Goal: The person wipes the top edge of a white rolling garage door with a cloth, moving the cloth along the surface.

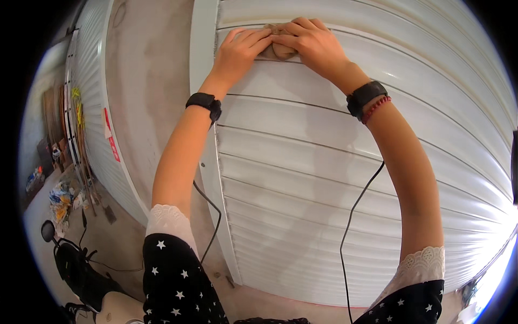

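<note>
Both my arms reach up to a white slatted roller shutter (302, 129). A crumpled brown cloth (283, 49) is pressed against one of its upper slats, close to the left guide rail (202, 65). My left hand (241, 49) grips the cloth's left side with bent fingers. From the right, my right hand (315, 46) is closed over the same cloth, its thumb pointing toward the left fingers. Each wrist wears a black band, and a red beaded bracelet (376, 109) circles the right one. The fingertips are partly hidden in the cloth.
Thin black cables hang beside both arms. Left of the rail is a bare plastered wall (145, 81), then another shutter (89, 81). A scooter (81, 270) stands at lower left, with long-handled tools (81, 140) and a heap of bags (62, 200) beyond. Bright light enters at lower right.
</note>
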`<control>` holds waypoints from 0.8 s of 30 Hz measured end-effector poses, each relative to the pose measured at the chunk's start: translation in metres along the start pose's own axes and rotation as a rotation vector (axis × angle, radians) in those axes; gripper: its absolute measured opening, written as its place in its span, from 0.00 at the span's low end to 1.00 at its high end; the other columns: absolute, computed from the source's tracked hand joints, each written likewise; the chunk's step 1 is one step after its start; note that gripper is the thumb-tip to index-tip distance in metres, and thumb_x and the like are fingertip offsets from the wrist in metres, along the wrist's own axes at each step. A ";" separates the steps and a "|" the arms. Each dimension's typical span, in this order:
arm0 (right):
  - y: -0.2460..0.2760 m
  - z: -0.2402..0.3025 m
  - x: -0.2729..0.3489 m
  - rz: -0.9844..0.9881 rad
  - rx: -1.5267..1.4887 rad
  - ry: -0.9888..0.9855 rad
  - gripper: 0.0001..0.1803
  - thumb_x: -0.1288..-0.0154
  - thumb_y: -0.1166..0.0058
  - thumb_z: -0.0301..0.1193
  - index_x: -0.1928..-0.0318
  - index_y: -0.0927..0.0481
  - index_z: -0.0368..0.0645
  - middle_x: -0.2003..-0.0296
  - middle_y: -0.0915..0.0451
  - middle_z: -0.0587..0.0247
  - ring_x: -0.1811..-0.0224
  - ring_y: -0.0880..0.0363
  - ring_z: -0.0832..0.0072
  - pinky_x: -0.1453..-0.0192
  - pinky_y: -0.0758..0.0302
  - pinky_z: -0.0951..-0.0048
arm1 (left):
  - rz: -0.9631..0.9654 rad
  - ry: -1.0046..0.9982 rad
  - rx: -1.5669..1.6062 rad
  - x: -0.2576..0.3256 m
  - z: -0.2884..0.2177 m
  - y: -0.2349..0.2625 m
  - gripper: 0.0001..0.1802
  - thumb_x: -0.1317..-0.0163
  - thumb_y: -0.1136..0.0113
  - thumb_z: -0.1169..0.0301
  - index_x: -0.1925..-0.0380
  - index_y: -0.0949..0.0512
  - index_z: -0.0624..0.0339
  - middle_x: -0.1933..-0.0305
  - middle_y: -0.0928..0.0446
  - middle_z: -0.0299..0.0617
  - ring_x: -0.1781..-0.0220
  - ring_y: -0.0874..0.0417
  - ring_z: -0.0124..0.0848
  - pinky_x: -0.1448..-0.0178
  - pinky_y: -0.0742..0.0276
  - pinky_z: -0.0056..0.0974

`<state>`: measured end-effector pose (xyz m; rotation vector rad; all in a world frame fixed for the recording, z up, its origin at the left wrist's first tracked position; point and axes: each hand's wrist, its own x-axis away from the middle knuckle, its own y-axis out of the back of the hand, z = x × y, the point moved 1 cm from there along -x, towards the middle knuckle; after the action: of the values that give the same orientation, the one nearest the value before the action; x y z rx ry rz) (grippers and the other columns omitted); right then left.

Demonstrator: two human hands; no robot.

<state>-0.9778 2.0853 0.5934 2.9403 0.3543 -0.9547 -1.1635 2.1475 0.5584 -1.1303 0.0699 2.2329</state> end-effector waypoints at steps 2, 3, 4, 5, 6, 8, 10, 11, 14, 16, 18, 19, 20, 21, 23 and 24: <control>-0.002 -0.003 0.003 -0.010 0.012 0.019 0.12 0.48 0.45 0.29 0.62 0.18 0.57 0.64 0.23 0.79 0.57 0.27 0.76 0.53 0.31 0.73 | -0.054 0.053 0.032 0.002 -0.007 -0.006 0.18 0.55 0.44 0.84 0.61 0.21 0.58 0.55 0.21 0.31 0.55 0.22 0.31 0.45 0.31 0.38; -0.004 -0.001 -0.001 -0.042 0.014 0.000 0.11 0.49 0.45 0.30 0.63 0.18 0.57 0.64 0.22 0.79 0.58 0.27 0.75 0.53 0.31 0.73 | -0.072 0.068 0.044 0.001 -0.008 -0.005 0.17 0.55 0.44 0.84 0.62 0.21 0.58 0.56 0.21 0.31 0.56 0.21 0.32 0.45 0.31 0.39; -0.006 0.001 -0.001 -0.063 0.029 -0.029 0.10 0.49 0.44 0.32 0.64 0.17 0.57 0.65 0.22 0.79 0.59 0.27 0.75 0.54 0.31 0.72 | -0.052 0.073 0.052 -0.004 -0.013 -0.005 0.17 0.56 0.45 0.84 0.63 0.21 0.59 0.58 0.21 0.31 0.57 0.21 0.33 0.47 0.30 0.39; -0.007 0.003 -0.001 -0.083 0.045 -0.057 0.09 0.49 0.44 0.33 0.65 0.17 0.57 0.65 0.22 0.79 0.59 0.27 0.75 0.55 0.31 0.72 | -0.033 0.077 0.061 -0.009 -0.015 -0.004 0.17 0.56 0.45 0.84 0.64 0.21 0.59 0.59 0.21 0.32 0.58 0.22 0.34 0.48 0.30 0.39; -0.011 0.007 0.001 -0.070 0.064 -0.098 0.08 0.50 0.43 0.34 0.67 0.17 0.57 0.66 0.22 0.79 0.60 0.27 0.75 0.55 0.32 0.71 | -0.009 0.094 0.056 -0.009 -0.018 -0.002 0.16 0.57 0.45 0.85 0.65 0.21 0.59 0.61 0.21 0.33 0.59 0.22 0.36 0.49 0.29 0.39; -0.011 0.012 -0.003 -0.055 0.108 -0.155 0.05 0.51 0.42 0.35 0.71 0.16 0.56 0.67 0.22 0.78 0.61 0.27 0.74 0.57 0.33 0.70 | 0.027 0.117 0.019 -0.007 -0.018 0.003 0.17 0.58 0.45 0.85 0.66 0.21 0.59 0.63 0.22 0.33 0.62 0.22 0.38 0.53 0.28 0.39; -0.009 0.014 -0.005 0.062 0.118 -0.230 0.02 0.52 0.42 0.35 0.76 0.17 0.56 0.69 0.22 0.77 0.61 0.27 0.74 0.58 0.33 0.70 | 0.066 0.172 0.008 -0.010 -0.023 0.002 0.18 0.59 0.45 0.86 0.66 0.21 0.58 0.64 0.22 0.33 0.63 0.23 0.40 0.56 0.27 0.39; -0.006 0.014 -0.005 0.120 0.121 -0.269 0.03 0.52 0.42 0.35 0.78 0.17 0.56 0.70 0.21 0.76 0.61 0.27 0.73 0.58 0.33 0.69 | 0.089 0.219 0.013 -0.009 -0.028 0.000 0.18 0.59 0.46 0.86 0.66 0.21 0.57 0.64 0.22 0.33 0.64 0.23 0.40 0.57 0.27 0.40; 0.002 0.012 -0.001 0.116 0.119 -0.315 0.05 0.52 0.42 0.34 0.82 0.19 0.55 0.71 0.21 0.75 0.61 0.26 0.72 0.59 0.34 0.69 | 0.081 0.236 0.019 -0.018 -0.039 0.003 0.18 0.60 0.44 0.85 0.67 0.20 0.56 0.66 0.23 0.32 0.67 0.24 0.38 0.59 0.28 0.38; 0.007 0.009 0.007 0.093 0.164 -0.318 0.05 0.52 0.42 0.34 0.82 0.19 0.56 0.71 0.21 0.75 0.61 0.26 0.72 0.59 0.34 0.69 | 0.062 0.239 0.022 -0.025 -0.051 0.000 0.17 0.60 0.42 0.85 0.68 0.20 0.56 0.68 0.23 0.32 0.69 0.24 0.36 0.60 0.29 0.36; 0.012 0.004 0.015 0.104 0.218 -0.327 0.04 0.52 0.41 0.34 0.81 0.19 0.56 0.71 0.22 0.75 0.61 0.27 0.72 0.58 0.34 0.69 | 0.061 0.260 0.006 -0.033 -0.063 -0.005 0.16 0.60 0.42 0.84 0.68 0.20 0.56 0.68 0.23 0.32 0.69 0.24 0.35 0.59 0.29 0.36; 0.016 0.001 0.019 0.126 0.250 -0.334 0.03 0.52 0.41 0.34 0.80 0.19 0.56 0.70 0.22 0.76 0.60 0.27 0.72 0.58 0.34 0.69 | 0.043 0.251 0.028 -0.040 -0.071 -0.008 0.17 0.60 0.43 0.85 0.68 0.20 0.56 0.67 0.23 0.32 0.68 0.24 0.37 0.60 0.28 0.37; 0.020 -0.004 0.025 0.149 0.283 -0.341 0.02 0.52 0.41 0.34 0.78 0.18 0.56 0.69 0.22 0.77 0.60 0.27 0.72 0.58 0.33 0.69 | 0.024 0.242 0.051 -0.048 -0.080 -0.010 0.17 0.60 0.44 0.86 0.68 0.21 0.56 0.67 0.23 0.32 0.68 0.24 0.38 0.61 0.28 0.38; 0.027 -0.009 0.029 0.170 0.228 -0.358 0.02 0.52 0.42 0.34 0.75 0.18 0.55 0.67 0.22 0.74 0.58 0.27 0.71 0.56 0.33 0.67 | 0.006 0.237 0.071 -0.053 -0.089 -0.012 0.18 0.60 0.46 0.86 0.68 0.21 0.56 0.66 0.22 0.32 0.67 0.24 0.40 0.61 0.27 0.39; 0.045 -0.019 0.041 0.215 0.120 -0.395 0.09 0.53 0.43 0.33 0.68 0.16 0.53 0.63 0.22 0.67 0.54 0.27 0.67 0.51 0.32 0.64 | -0.060 0.219 0.098 -0.061 -0.103 -0.022 0.17 0.61 0.44 0.85 0.68 0.21 0.55 0.67 0.23 0.32 0.67 0.24 0.39 0.60 0.27 0.38; 0.052 -0.024 0.048 0.157 0.138 -0.378 0.08 0.53 0.42 0.34 0.69 0.16 0.54 0.65 0.22 0.68 0.55 0.27 0.68 0.52 0.32 0.64 | -0.098 0.208 0.111 -0.068 -0.110 -0.026 0.17 0.61 0.43 0.85 0.68 0.21 0.55 0.67 0.23 0.31 0.67 0.24 0.39 0.60 0.27 0.38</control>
<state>-0.9140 2.0469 0.5829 2.7579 0.0430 -1.5232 -1.0414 2.0987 0.5455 -1.2732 0.2173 1.9943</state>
